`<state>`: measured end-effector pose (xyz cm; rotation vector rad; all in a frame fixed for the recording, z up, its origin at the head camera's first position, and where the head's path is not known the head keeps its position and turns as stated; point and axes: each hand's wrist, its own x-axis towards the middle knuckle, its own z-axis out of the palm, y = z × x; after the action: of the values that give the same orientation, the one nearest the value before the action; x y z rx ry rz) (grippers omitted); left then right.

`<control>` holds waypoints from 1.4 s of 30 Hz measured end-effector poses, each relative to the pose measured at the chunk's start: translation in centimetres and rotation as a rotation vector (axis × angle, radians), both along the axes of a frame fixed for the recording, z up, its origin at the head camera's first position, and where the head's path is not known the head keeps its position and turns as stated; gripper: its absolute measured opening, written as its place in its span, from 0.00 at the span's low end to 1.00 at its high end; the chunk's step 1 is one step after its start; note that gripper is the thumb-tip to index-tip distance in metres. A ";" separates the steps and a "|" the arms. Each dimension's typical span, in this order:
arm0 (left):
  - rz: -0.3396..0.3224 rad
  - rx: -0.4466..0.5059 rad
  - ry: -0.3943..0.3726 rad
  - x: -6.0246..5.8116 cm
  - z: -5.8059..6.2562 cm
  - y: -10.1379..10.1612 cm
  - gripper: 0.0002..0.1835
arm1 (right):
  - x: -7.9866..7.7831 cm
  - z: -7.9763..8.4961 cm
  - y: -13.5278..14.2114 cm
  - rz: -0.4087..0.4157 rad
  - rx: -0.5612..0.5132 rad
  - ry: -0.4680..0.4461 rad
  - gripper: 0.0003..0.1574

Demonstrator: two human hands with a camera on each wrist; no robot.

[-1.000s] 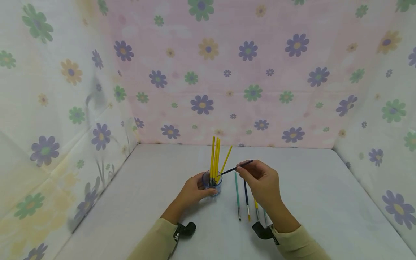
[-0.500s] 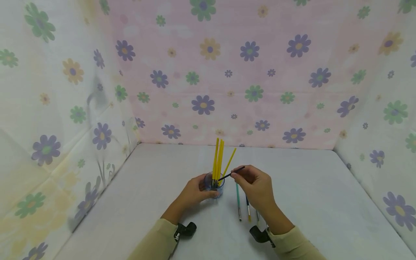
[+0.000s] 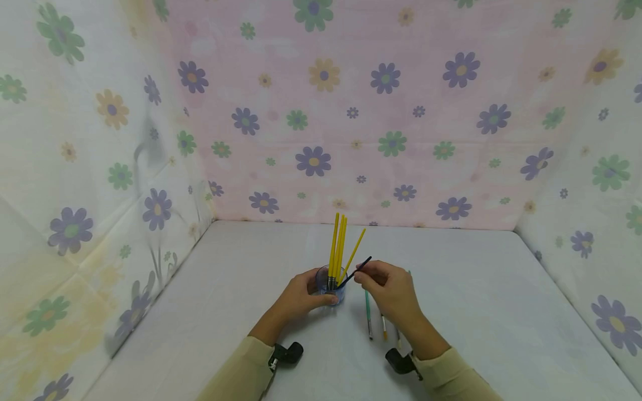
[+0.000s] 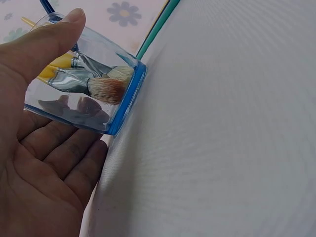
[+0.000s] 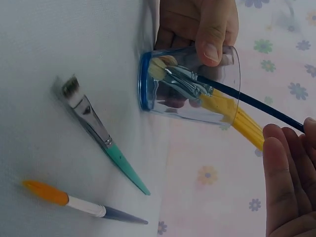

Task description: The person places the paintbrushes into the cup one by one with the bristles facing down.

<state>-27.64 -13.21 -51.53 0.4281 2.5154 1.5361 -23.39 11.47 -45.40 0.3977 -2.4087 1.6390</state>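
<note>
A clear cup (image 5: 168,106) with a blue base stands upright on the table, bristle-down paintbrushes inside it. My left hand (image 3: 296,298) grips the cup's side, thumb in front and fingers around the back. Yellow-handled brushes (image 3: 333,250) rise from the cup, one leaning right. My right hand (image 3: 393,292) is just right of the rim, pinching a dark blue paintbrush (image 5: 252,102) near its handle end. That brush slants into the cup, its ferrule inside among the others. In the right wrist view, the thumb (image 5: 310,126) touches the handle and the other fingers extend below it.
On the white table, right of the cup, lie a teal-handled flat brush (image 5: 123,165) and an orange-bristled brush (image 5: 47,192). More brushes there are partly hidden under my right arm. Flowered cloth (image 3: 311,128) walls the table's back and sides.
My right hand has moved left and down toward the cup. The dark blue paintbrush has gone from above the rim to inside the cup, tilting steeper. My left hand and cup shifted slightly right.
</note>
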 end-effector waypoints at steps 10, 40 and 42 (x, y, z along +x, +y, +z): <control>-0.021 0.010 0.020 -0.1 -0.1 -0.1 0.44 | -0.7 1.3 2.5 -0.119 0.175 -0.030 0.13; 0.054 0.137 -0.034 -0.6 -0.5 -0.6 0.44 | -3.2 0.9 10.7 -0.261 0.413 -0.195 0.24; 0.053 0.135 -0.032 -0.7 -0.6 -0.7 0.45 | -3.4 0.6 11.0 -0.268 0.408 -0.245 0.26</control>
<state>-28.30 -13.88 -52.12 0.3535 2.4269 1.7248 -26.79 22.43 -44.79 -0.0764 -2.8312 1.1398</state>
